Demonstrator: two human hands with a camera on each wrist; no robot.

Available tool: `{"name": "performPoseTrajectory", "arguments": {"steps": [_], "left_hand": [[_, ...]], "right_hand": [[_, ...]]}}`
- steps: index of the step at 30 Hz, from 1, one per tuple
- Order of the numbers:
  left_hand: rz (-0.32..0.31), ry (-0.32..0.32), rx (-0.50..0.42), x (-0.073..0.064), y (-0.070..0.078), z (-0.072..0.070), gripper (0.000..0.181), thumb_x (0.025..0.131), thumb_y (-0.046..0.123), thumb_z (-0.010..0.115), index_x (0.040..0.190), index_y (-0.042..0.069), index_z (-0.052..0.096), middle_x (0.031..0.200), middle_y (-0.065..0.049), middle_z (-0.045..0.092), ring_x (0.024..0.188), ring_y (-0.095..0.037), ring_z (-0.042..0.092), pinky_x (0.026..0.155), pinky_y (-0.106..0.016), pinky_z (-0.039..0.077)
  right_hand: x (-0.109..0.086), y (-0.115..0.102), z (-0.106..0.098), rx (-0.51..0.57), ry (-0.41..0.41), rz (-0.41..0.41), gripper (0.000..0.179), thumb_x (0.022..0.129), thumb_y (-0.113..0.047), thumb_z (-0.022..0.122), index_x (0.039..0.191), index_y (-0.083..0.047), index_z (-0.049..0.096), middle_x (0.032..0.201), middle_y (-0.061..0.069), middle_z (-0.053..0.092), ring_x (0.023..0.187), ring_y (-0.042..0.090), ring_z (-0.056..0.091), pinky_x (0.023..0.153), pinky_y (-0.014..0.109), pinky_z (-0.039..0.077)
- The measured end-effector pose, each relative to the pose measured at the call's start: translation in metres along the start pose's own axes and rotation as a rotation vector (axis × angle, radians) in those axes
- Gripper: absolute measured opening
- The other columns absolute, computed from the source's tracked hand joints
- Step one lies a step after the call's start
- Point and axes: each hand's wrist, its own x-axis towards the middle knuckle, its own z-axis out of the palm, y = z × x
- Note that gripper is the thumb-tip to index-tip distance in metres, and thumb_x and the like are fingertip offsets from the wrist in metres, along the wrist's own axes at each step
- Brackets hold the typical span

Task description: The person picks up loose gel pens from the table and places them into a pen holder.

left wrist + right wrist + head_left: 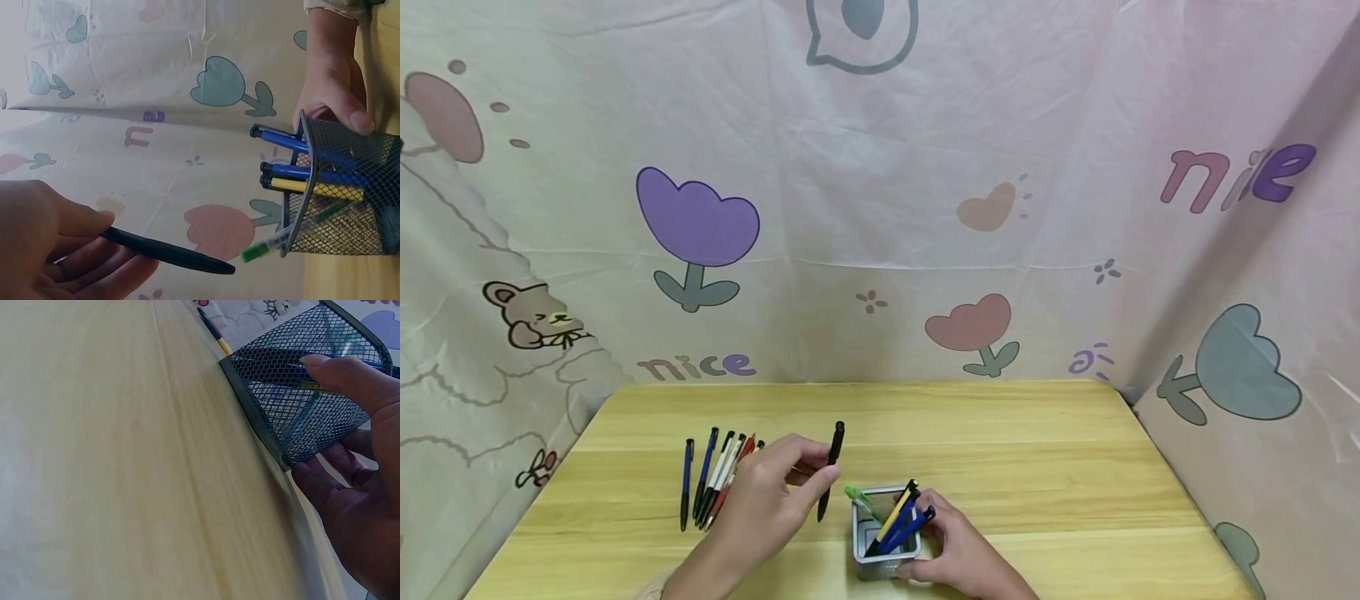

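Observation:
My left hand (767,500) pinches a black pen (831,471) between thumb and fingers. The pen stands nearly upright in the head view, to the left of the mesh pen holder (887,568). In the left wrist view its pointed end (212,265) is near a green pen (256,251) that leans out over the rim. My right hand (958,546) grips the pen holder from its right side, with the thumb (340,372) across the mesh. A yellow pen (892,517) and blue pens (910,531) also lean inside the holder.
To the left on the wooden table (1037,467) lies a loose row of pens: a blue one (687,483) set apart, then white pens (724,471) and red ones (747,448). My left hand partly covers them. A printed cloth (865,208) hangs behind the table and along both sides.

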Motion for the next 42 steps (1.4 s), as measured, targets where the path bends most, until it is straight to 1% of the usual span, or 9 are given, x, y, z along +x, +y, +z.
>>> {"name": "performPoseTrajectory", "arguments": {"steps": [6, 10, 17, 24, 30, 35, 37, 42], "left_hand": [[0.076, -0.009, -0.078, -0.001, 0.002, 0.007, 0.022, 0.082, -0.001, 0.083, 0.099, 0.01, 0.073, 0.086, 0.01, 0.07, 0.077, 0.003, 0.066, 0.068, -0.012, 0.058], [0.123, -0.017, -0.135, -0.001, 0.004, 0.013, 0.022, 0.083, -0.001, 0.083, 0.098, 0.012, 0.073, 0.087, 0.008, 0.072, 0.077, 0.001, 0.068, 0.069, -0.012, 0.059], [0.111, -0.069, -0.204, -0.004, 0.008, 0.022, 0.018, 0.088, 0.002, 0.08, 0.099, 0.015, 0.072, 0.088, 0.007, 0.072, 0.08, 0.0, 0.069, 0.07, -0.015, 0.061], [0.108, -0.123, -0.268, -0.006, 0.008, 0.034, 0.01, 0.093, 0.008, 0.076, 0.101, 0.012, 0.072, 0.09, 0.003, 0.074, 0.082, 0.0, 0.07, 0.07, -0.017, 0.062], [0.115, -0.186, -0.313, -0.01, 0.004, 0.045, 0.015, 0.092, 0.004, 0.076, 0.106, 0.01, 0.074, 0.094, -0.002, 0.076, 0.085, -0.003, 0.072, 0.071, -0.017, 0.062], [0.096, -0.253, -0.322, -0.015, 0.001, 0.054, 0.015, 0.092, 0.006, 0.077, 0.107, 0.003, 0.075, 0.096, -0.007, 0.077, 0.086, 0.0, 0.072, 0.07, -0.016, 0.062], [0.109, -0.268, -0.317, -0.017, 0.0, 0.057, 0.016, 0.092, 0.007, 0.077, 0.106, 0.001, 0.075, 0.097, -0.008, 0.078, 0.086, 0.0, 0.072, 0.07, -0.015, 0.061], [0.146, -0.318, -0.288, -0.021, -0.002, 0.063, 0.016, 0.094, 0.009, 0.075, 0.107, 0.0, 0.074, 0.099, -0.009, 0.079, 0.085, 0.0, 0.073, 0.072, -0.01, 0.059]], "right_hand": [[0.0, 0.0, 0.0, -0.014, 0.002, 0.004, 0.041, 0.082, -0.024, 0.088, 0.113, -0.026, 0.062, 0.134, -0.003, 0.057, 0.124, 0.009, 0.055, 0.11, 0.008, 0.039], [0.0, 0.0, 0.0, -0.019, 0.006, 0.009, 0.043, 0.082, -0.025, 0.088, 0.115, -0.026, 0.061, 0.134, -0.003, 0.057, 0.124, 0.009, 0.056, 0.11, 0.009, 0.039], [0.0, 0.0, -0.001, -0.017, 0.003, 0.004, 0.043, 0.082, -0.025, 0.088, 0.117, -0.027, 0.062, 0.134, -0.004, 0.058, 0.124, 0.009, 0.056, 0.111, 0.011, 0.04], [0.0, 0.0, -0.002, -0.021, 0.0, 0.0, 0.046, 0.082, -0.025, 0.088, 0.12, -0.027, 0.062, 0.135, -0.004, 0.058, 0.125, 0.009, 0.056, 0.112, 0.012, 0.041], [0.0, 0.0, -0.002, -0.038, 0.006, -0.012, 0.045, 0.083, -0.025, 0.087, 0.12, -0.028, 0.062, 0.137, -0.006, 0.058, 0.128, 0.009, 0.056, 0.113, 0.013, 0.041], [0.0, 0.001, -0.001, -0.039, 0.005, -0.016, 0.043, 0.083, -0.025, 0.087, 0.118, -0.028, 0.062, 0.137, -0.006, 0.058, 0.13, 0.009, 0.056, 0.114, 0.014, 0.041], [-0.001, 0.001, -0.001, -0.05, 0.006, -0.014, 0.041, 0.083, -0.026, 0.087, 0.116, -0.029, 0.062, 0.137, -0.007, 0.058, 0.129, 0.009, 0.056, 0.113, 0.014, 0.041], [-0.002, 0.0, 0.0, -0.102, 0.02, -0.01, 0.038, 0.083, -0.032, 0.088, 0.111, -0.032, 0.062, 0.133, -0.011, 0.059, 0.124, 0.009, 0.057, 0.111, 0.019, 0.043]]}}
